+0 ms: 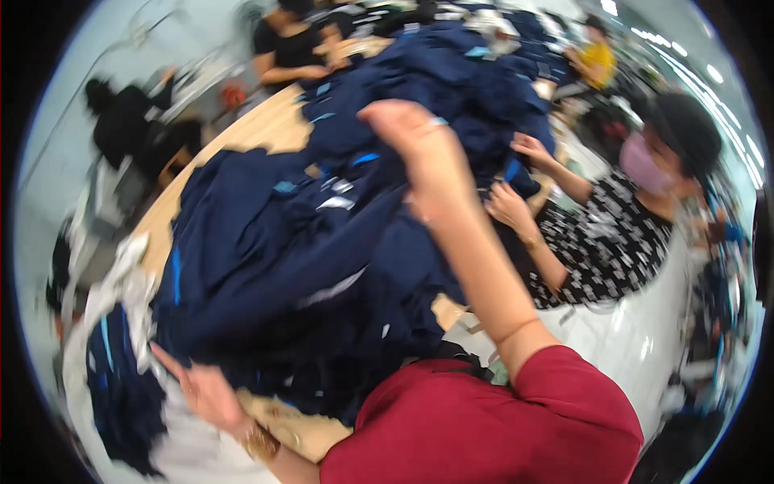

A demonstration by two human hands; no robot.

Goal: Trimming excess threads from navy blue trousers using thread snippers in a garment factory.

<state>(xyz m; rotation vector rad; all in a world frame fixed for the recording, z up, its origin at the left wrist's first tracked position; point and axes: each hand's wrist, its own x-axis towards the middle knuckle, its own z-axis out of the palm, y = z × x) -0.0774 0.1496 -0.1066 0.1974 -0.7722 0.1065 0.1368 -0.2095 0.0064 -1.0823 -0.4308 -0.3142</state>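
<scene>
A dark navy garment (266,298) lies spread across the near part of the table, with a pale strip along one fold. My right hand (411,149), smeared by motion, is raised over the navy cloth with its fingers stretched toward the left; nothing shows in it. At the garment's lower left edge, my left hand (211,393) has its index finger stretched out, and the fingertip is close to the navy cloth and some white fabric (139,294). Whether that fingertip touches either is hard to tell. The left wrist wears a gold-coloured watch (260,440).
A large heap of navy garments (443,68) covers the far table. The wooden tabletop (270,129) shows along its left edge. To my right, a co-worker in a patterned black top (605,234) handles the heap. More people work across the table. Navy clothing (121,395) hangs at left.
</scene>
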